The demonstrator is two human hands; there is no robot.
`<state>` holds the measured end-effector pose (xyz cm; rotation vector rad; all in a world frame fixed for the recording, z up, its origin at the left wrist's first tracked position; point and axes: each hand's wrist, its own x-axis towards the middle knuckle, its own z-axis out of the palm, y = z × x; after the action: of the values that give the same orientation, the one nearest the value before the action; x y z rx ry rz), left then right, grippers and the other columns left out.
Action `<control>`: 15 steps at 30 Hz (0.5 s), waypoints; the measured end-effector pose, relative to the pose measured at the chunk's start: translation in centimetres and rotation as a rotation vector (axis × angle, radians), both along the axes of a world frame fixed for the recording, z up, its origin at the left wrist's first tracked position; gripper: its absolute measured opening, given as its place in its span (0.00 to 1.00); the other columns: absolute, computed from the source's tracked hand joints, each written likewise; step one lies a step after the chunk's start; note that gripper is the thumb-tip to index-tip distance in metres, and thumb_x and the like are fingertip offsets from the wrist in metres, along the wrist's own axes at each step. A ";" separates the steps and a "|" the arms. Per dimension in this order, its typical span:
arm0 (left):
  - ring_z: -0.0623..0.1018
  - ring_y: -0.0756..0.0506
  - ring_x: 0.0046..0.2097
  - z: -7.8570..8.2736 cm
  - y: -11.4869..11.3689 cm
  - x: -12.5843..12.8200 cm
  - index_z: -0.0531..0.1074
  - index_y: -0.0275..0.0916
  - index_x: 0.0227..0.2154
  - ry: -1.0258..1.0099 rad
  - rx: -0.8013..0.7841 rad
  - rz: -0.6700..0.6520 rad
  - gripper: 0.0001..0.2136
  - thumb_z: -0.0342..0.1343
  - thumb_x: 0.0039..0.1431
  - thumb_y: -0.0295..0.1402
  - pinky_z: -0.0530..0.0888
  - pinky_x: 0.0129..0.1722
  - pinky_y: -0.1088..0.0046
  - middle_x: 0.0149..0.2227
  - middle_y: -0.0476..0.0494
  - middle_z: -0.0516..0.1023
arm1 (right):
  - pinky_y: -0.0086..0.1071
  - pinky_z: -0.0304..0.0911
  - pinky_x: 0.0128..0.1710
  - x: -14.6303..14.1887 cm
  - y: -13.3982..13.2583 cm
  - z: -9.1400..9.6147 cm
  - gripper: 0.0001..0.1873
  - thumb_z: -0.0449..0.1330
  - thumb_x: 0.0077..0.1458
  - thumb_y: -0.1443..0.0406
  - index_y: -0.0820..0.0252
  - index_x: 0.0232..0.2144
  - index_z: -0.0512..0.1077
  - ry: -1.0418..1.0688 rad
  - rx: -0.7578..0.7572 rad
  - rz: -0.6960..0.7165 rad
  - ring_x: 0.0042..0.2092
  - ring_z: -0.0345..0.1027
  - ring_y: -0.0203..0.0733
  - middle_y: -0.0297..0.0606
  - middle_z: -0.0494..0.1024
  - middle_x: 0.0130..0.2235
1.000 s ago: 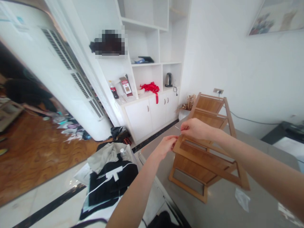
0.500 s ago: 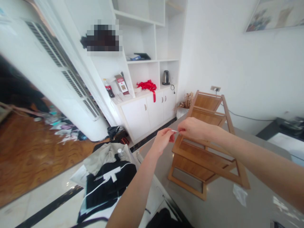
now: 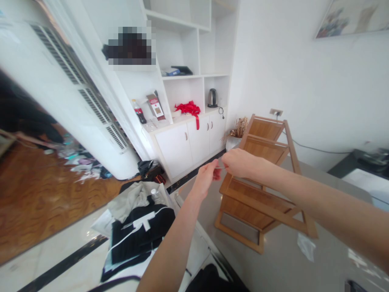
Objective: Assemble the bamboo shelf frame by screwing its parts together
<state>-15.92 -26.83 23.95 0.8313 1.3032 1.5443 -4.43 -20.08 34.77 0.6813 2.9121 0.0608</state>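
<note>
A wooden folding rack (image 3: 261, 194) lies tilted on a grey table (image 3: 273, 263). Both my hands are raised in front of its near left corner. My left hand (image 3: 206, 178) is closed in a pinch, and my right hand (image 3: 240, 162) is closed too. Between them runs a thin, small pale item (image 3: 220, 167) that both pinch; I cannot make out what it is. The hands almost touch each other just above the rack's upper edge.
A small clear plastic bag (image 3: 305, 246) lies on the table right of the rack. Left of the table, clothes and bags (image 3: 136, 227) are piled on the floor. White cabinets (image 3: 188, 146) with a kettle (image 3: 213, 98) and red ribbon (image 3: 188, 108) stand behind, beside a standing air conditioner (image 3: 75, 105).
Both hands have risen slightly and shifted left, staying pinched together on the thin item. The view has turned a little; the rack has not moved.
</note>
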 end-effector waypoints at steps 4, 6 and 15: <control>0.66 0.53 0.23 -0.1 -0.1 -0.1 0.66 0.37 0.20 0.084 -0.004 -0.026 0.12 0.57 0.49 0.40 0.67 0.28 0.75 0.20 0.52 0.65 | 0.27 0.62 0.27 0.1 0.9 0.0 0.09 0.55 0.46 0.69 0.64 0.22 0.75 -0.008 -0.210 -0.192 0.29 0.72 0.40 0.44 0.78 0.26; 0.66 0.53 0.23 -0.1 0.4 -0.1 0.66 0.37 0.21 0.067 -0.003 -0.045 0.12 0.55 0.50 0.40 0.67 0.27 0.75 0.20 0.52 0.65 | 0.25 0.63 0.25 0.4 1.3 -0.2 0.10 0.54 0.46 0.69 0.63 0.19 0.74 0.024 -0.367 -0.264 0.26 0.71 0.37 0.41 0.78 0.24; 0.63 0.55 0.20 0.3 4.0 -1.0 0.65 0.36 0.22 -0.053 -0.036 -0.338 0.12 0.60 0.46 0.39 0.66 0.28 0.74 0.18 0.55 0.62 | 0.26 0.62 0.32 2.7 1.4 -0.6 0.13 0.52 0.54 0.64 0.61 0.29 0.77 0.187 -0.269 -0.149 0.32 0.71 0.37 0.41 0.79 0.31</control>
<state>-16.94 -22.82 24.30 0.9284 1.0848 1.2635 -1.71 -18.71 34.18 0.8941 2.9493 -0.4251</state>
